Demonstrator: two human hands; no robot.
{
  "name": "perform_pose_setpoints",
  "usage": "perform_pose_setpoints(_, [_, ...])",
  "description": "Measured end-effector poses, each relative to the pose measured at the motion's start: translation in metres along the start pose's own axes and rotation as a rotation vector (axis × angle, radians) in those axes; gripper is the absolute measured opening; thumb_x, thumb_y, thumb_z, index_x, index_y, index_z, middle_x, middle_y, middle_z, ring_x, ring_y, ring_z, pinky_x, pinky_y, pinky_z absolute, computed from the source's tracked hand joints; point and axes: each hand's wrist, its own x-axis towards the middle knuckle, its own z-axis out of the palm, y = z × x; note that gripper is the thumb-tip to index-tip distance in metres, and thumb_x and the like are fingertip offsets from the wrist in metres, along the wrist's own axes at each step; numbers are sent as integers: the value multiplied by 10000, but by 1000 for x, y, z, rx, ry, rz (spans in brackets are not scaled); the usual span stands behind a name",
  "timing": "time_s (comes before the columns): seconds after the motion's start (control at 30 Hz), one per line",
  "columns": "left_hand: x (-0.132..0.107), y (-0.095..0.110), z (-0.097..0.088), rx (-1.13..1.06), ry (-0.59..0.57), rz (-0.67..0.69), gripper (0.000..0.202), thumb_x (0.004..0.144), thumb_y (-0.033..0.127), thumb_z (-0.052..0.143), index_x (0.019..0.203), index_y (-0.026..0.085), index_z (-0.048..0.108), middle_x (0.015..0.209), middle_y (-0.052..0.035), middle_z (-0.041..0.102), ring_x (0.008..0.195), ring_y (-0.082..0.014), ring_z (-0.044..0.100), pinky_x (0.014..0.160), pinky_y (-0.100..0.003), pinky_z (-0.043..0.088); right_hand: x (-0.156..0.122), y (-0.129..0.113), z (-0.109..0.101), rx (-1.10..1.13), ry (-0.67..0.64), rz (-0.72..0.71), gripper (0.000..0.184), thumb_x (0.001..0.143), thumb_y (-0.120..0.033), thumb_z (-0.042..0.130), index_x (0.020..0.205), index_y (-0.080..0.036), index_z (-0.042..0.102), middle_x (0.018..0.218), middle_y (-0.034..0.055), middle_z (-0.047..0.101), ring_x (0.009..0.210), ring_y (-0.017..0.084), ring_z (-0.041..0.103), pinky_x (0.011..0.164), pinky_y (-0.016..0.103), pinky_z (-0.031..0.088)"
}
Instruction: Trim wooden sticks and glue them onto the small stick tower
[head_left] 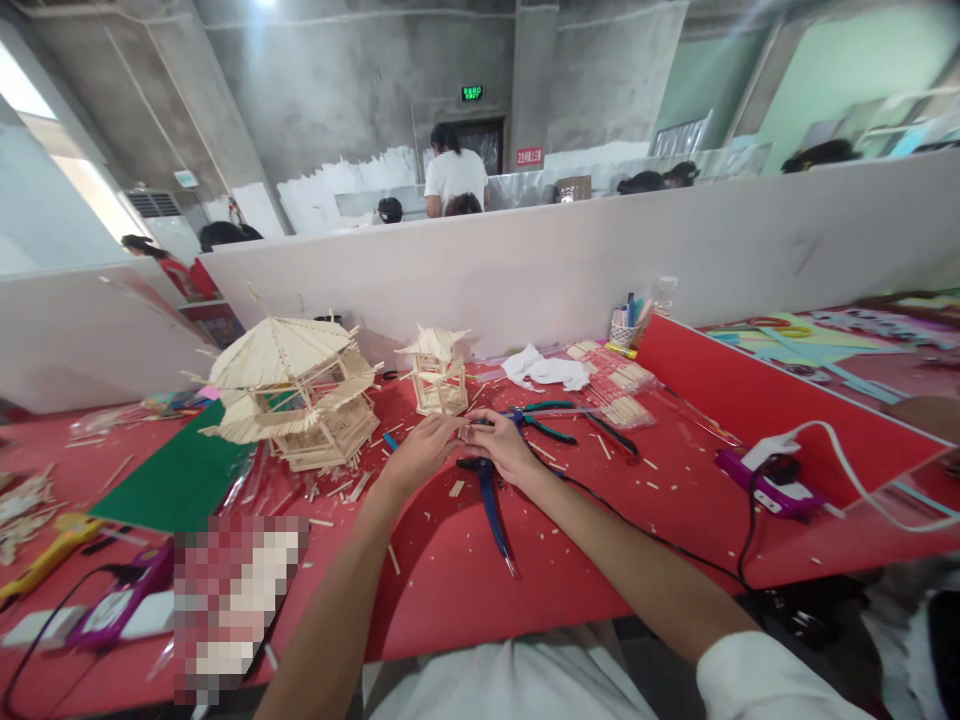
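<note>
My left hand (427, 447) and my right hand (496, 440) meet over the red table, fingertips bent together. Whatever is pinched between them is too small or hidden to make out. Right below the fingers lies a blue-handled tool (493, 515) with a dark head. Teal-handled pliers (551, 428) rest beyond my right hand. Just past my fingertips stands a small pavilion model (437, 372) of pale wooden sticks. A larger two-roofed stick pavilion (292, 395) is to the left of my left hand.
Stick scraps litter the red table (442, 610). A green board (180, 475) and a purple power strip (124, 605) lie left. Bagged sticks (619, 385), white cloth (546, 368), a pen basket (624, 328) and another power strip (772, 485) are right. A white partition (525, 270) runs behind.
</note>
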Motion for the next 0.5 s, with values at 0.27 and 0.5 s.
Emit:
perform_pose_setpoints(0.27, [-4,-12,3,-57,69,-41,421,888,286,618,1299,232,548,1239,-86,646,1179,-223,565,1057,-413,425,-6,-14,5,23,-63,-26,481,544,-274,867,871,-197,524,735,-17,710,683,159,710,758,341,600])
perform_pose_setpoints(0.5, [-8,-15,4,-134,85,-105,362,864,313,650,1213,227,603,1196,-80,668,1159,-221,583,1041,-403,436,-6,-12,2,-8,-107,31,495,560,-253,860,964,-200,579,802,2,721,711,160,718,714,290,602])
